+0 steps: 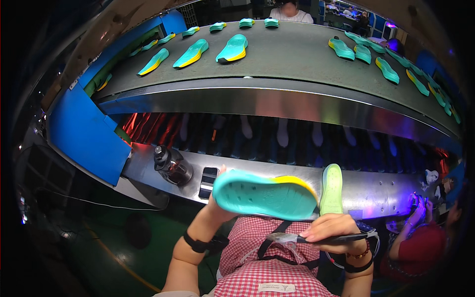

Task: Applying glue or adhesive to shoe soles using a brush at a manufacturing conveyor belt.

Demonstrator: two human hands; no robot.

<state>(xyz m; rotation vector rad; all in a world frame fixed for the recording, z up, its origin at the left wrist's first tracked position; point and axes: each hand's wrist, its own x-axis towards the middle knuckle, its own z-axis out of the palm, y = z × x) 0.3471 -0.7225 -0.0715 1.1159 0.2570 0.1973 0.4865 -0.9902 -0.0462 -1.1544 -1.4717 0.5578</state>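
A turquoise shoe sole with a yellow edge is held up in front of my apron. My left hand grips it at its left end, the fingers mostly hidden behind it. Between the fingers of my right hand lies a brush with a black handle, its pale bristle end pointing left, below the sole and apart from it. Just beyond that hand a light green sole rests on the metal ledge, its lower end near my knuckles.
Several turquoise and yellow soles lie on the dark conveyor belt. A dark bottle with a pump-like top stands on the metal ledge. Red-lit slots run beneath the belt. One person sits across; another person in red works at right.
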